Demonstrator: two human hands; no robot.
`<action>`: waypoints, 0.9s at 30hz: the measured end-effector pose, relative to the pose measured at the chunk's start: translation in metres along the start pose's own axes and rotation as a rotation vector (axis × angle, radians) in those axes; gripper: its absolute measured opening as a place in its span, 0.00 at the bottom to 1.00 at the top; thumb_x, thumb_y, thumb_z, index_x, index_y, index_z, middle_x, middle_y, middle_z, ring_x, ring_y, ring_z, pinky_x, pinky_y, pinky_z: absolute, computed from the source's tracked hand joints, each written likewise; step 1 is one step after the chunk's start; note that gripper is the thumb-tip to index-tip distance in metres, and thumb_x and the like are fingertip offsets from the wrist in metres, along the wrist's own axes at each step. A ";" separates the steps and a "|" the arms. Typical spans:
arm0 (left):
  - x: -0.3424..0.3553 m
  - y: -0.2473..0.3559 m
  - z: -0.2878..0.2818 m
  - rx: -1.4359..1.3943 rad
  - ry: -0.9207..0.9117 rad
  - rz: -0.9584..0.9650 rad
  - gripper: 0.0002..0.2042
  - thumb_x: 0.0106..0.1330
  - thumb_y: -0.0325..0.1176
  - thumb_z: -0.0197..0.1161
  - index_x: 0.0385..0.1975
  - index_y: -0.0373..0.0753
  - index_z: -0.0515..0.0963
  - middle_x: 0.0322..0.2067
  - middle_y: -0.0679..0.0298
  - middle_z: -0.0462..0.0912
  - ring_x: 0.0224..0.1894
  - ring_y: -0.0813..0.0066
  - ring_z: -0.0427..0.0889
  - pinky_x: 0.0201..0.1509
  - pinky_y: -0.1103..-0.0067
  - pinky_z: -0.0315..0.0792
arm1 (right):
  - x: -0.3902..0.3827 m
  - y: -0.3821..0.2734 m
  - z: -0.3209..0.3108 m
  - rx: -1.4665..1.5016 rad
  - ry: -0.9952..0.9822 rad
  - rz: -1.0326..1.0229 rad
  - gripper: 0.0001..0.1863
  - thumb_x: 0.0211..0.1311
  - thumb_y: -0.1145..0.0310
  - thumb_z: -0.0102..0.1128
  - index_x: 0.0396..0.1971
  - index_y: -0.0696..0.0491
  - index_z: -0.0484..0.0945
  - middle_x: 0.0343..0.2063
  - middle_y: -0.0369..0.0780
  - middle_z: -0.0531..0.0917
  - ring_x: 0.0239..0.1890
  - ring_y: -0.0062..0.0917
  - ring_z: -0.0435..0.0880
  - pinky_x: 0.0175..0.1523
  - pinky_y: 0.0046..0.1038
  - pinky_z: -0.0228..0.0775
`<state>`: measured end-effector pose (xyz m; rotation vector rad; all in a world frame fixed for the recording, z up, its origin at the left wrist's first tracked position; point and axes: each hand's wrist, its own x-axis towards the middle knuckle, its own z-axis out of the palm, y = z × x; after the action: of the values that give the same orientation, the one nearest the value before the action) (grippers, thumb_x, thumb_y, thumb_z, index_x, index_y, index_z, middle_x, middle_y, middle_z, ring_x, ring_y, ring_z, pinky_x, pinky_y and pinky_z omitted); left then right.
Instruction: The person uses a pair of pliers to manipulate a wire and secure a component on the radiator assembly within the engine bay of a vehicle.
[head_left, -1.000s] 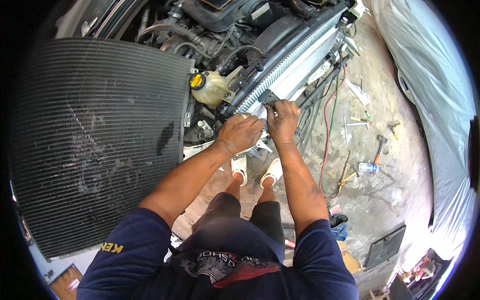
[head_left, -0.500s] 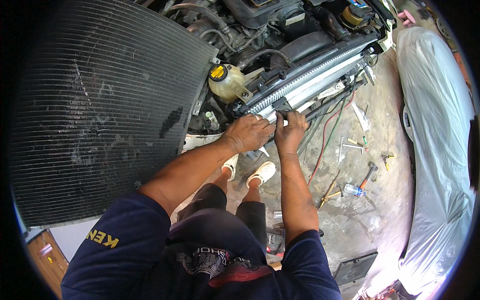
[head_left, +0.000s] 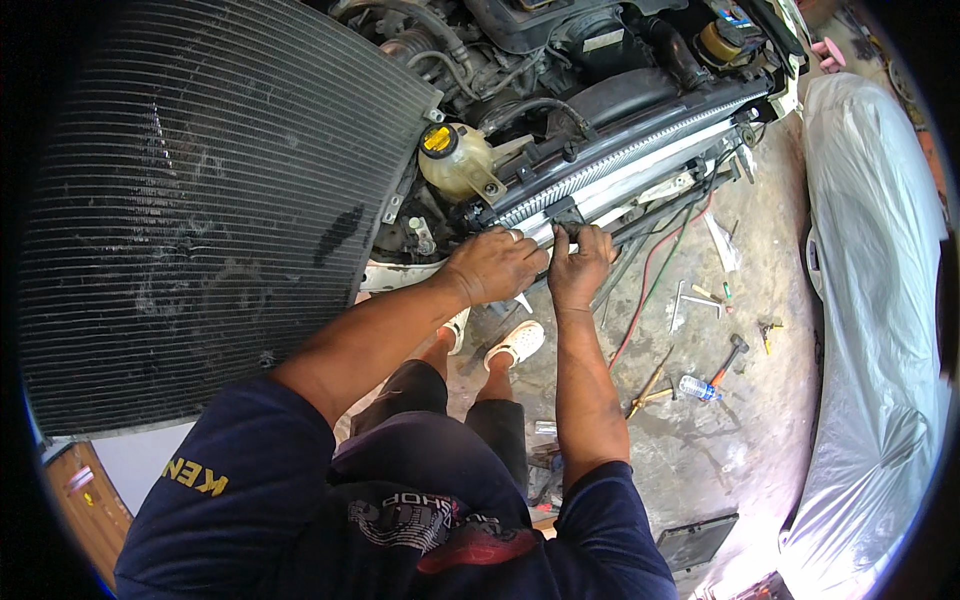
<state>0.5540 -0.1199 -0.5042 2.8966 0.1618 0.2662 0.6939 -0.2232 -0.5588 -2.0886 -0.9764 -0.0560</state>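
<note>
Both hands meet at the lower edge of the radiator (head_left: 640, 150) that stands across the front of the open engine bay. The left hand (head_left: 497, 265) lies knuckles up against the radiator's left end, its fingers curled over the edge there; whether they grip anything underneath cannot be told. The right hand (head_left: 580, 265) is just beside it, almost touching, with its fingers (head_left: 565, 237) pinched on a small dark bracket (head_left: 563, 212) at the radiator's bottom rail.

Just above the left hand sits a translucent coolant reservoir (head_left: 458, 165) with a yellow cap (head_left: 437, 139); its yellowish wall hides how full it is. A large black finned condenser (head_left: 200, 210) leans at the left, well apart from the hands.

On the concrete floor (head_left: 700, 450) to the right lie a hammer (head_left: 728, 357), a small plastic bottle (head_left: 695, 388) on its side and a red hose (head_left: 650, 280). A grey cover (head_left: 875, 300) drapes something along the floor's right edge.
</note>
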 end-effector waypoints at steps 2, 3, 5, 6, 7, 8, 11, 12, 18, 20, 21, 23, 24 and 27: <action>-0.001 -0.001 0.003 0.013 -0.010 -0.005 0.09 0.56 0.37 0.69 0.33 0.45 0.77 0.30 0.66 0.80 0.34 0.67 0.85 0.40 0.70 0.79 | 0.000 -0.001 0.001 0.033 -0.003 0.031 0.10 0.58 0.66 0.74 0.26 0.52 0.80 0.28 0.39 0.80 0.38 0.39 0.77 0.49 0.40 0.62; -0.001 -0.001 0.005 0.020 -0.016 -0.007 0.09 0.56 0.37 0.68 0.33 0.46 0.77 0.30 0.67 0.80 0.34 0.68 0.84 0.40 0.70 0.79 | 0.000 -0.001 0.001 0.050 -0.004 0.047 0.10 0.57 0.66 0.75 0.26 0.52 0.80 0.28 0.39 0.80 0.39 0.38 0.77 0.49 0.40 0.62; -0.001 -0.001 0.005 0.008 0.009 -0.006 0.08 0.57 0.37 0.68 0.33 0.46 0.77 0.29 0.67 0.79 0.33 0.68 0.84 0.39 0.70 0.79 | -0.002 0.002 0.003 0.059 -0.002 0.040 0.09 0.57 0.66 0.75 0.27 0.51 0.82 0.29 0.38 0.81 0.39 0.37 0.77 0.48 0.39 0.62; -0.001 -0.001 0.004 0.002 0.021 -0.004 0.08 0.57 0.37 0.68 0.33 0.46 0.77 0.29 0.67 0.79 0.33 0.68 0.84 0.39 0.71 0.79 | -0.002 0.004 0.004 0.064 0.000 0.037 0.09 0.57 0.65 0.75 0.28 0.50 0.82 0.29 0.38 0.82 0.39 0.37 0.77 0.48 0.39 0.62; 0.000 0.000 0.004 0.015 0.017 0.000 0.08 0.57 0.37 0.68 0.33 0.46 0.77 0.29 0.67 0.79 0.32 0.68 0.84 0.39 0.71 0.78 | -0.001 0.004 0.004 0.062 0.001 0.026 0.09 0.56 0.65 0.76 0.28 0.50 0.83 0.30 0.37 0.82 0.39 0.37 0.77 0.48 0.39 0.61; 0.000 0.000 0.003 0.029 0.013 0.004 0.08 0.57 0.37 0.68 0.33 0.46 0.77 0.29 0.68 0.79 0.32 0.68 0.84 0.38 0.71 0.78 | 0.000 0.003 0.004 0.061 0.003 0.016 0.09 0.56 0.65 0.76 0.29 0.49 0.83 0.30 0.37 0.82 0.39 0.36 0.77 0.48 0.39 0.61; 0.000 0.000 0.004 0.039 -0.013 0.004 0.08 0.57 0.37 0.68 0.33 0.47 0.77 0.29 0.68 0.78 0.32 0.68 0.83 0.38 0.70 0.78 | 0.005 0.001 0.003 0.043 0.003 0.005 0.09 0.55 0.63 0.78 0.29 0.48 0.84 0.30 0.36 0.82 0.39 0.35 0.77 0.48 0.38 0.61; 0.000 0.000 0.004 0.037 -0.024 0.001 0.08 0.57 0.37 0.68 0.33 0.47 0.76 0.29 0.68 0.78 0.33 0.68 0.83 0.38 0.70 0.77 | 0.007 0.000 0.003 0.035 0.002 0.004 0.09 0.54 0.63 0.78 0.29 0.48 0.84 0.29 0.35 0.81 0.39 0.35 0.77 0.48 0.38 0.61; 0.001 0.000 0.003 0.024 -0.037 -0.003 0.09 0.58 0.38 0.68 0.33 0.46 0.75 0.31 0.66 0.79 0.33 0.66 0.84 0.39 0.68 0.77 | 0.008 0.015 0.005 0.075 -0.014 -0.055 0.11 0.53 0.63 0.78 0.32 0.47 0.84 0.31 0.37 0.78 0.40 0.36 0.75 0.48 0.38 0.61; 0.001 0.000 0.003 0.023 -0.048 -0.010 0.09 0.58 0.38 0.68 0.33 0.46 0.75 0.31 0.66 0.79 0.34 0.65 0.84 0.39 0.68 0.77 | 0.009 0.014 0.003 0.055 -0.026 -0.085 0.11 0.54 0.63 0.78 0.33 0.48 0.84 0.32 0.38 0.79 0.40 0.37 0.75 0.48 0.39 0.61; 0.001 0.000 0.002 0.023 -0.053 -0.014 0.09 0.58 0.38 0.68 0.33 0.46 0.75 0.31 0.66 0.79 0.34 0.65 0.84 0.40 0.68 0.78 | 0.009 0.014 0.001 0.046 -0.031 -0.100 0.11 0.54 0.63 0.77 0.34 0.48 0.84 0.33 0.39 0.79 0.40 0.37 0.75 0.48 0.39 0.61; 0.000 0.000 0.004 0.022 -0.024 -0.015 0.09 0.58 0.38 0.68 0.33 0.46 0.75 0.31 0.66 0.79 0.34 0.66 0.83 0.40 0.68 0.78 | 0.010 0.011 -0.004 0.038 -0.039 -0.131 0.10 0.54 0.65 0.76 0.34 0.48 0.84 0.33 0.39 0.78 0.40 0.38 0.75 0.48 0.39 0.62; 0.000 -0.001 0.004 0.022 -0.009 -0.017 0.09 0.57 0.38 0.68 0.33 0.47 0.75 0.31 0.66 0.79 0.34 0.66 0.83 0.40 0.68 0.78 | 0.011 0.010 -0.006 0.034 -0.043 -0.147 0.10 0.55 0.65 0.76 0.34 0.48 0.84 0.33 0.39 0.78 0.40 0.38 0.75 0.48 0.39 0.62; 0.000 0.000 0.006 0.045 -0.052 -0.017 0.10 0.56 0.39 0.68 0.32 0.47 0.75 0.31 0.67 0.78 0.34 0.67 0.83 0.41 0.69 0.78 | 0.012 0.007 -0.007 0.064 -0.049 -0.134 0.08 0.55 0.68 0.75 0.34 0.49 0.85 0.33 0.40 0.78 0.41 0.39 0.76 0.47 0.40 0.64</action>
<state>0.5552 -0.1213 -0.5096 2.9418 0.1860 0.1860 0.7094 -0.2233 -0.5542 -1.9730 -1.1324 -0.0411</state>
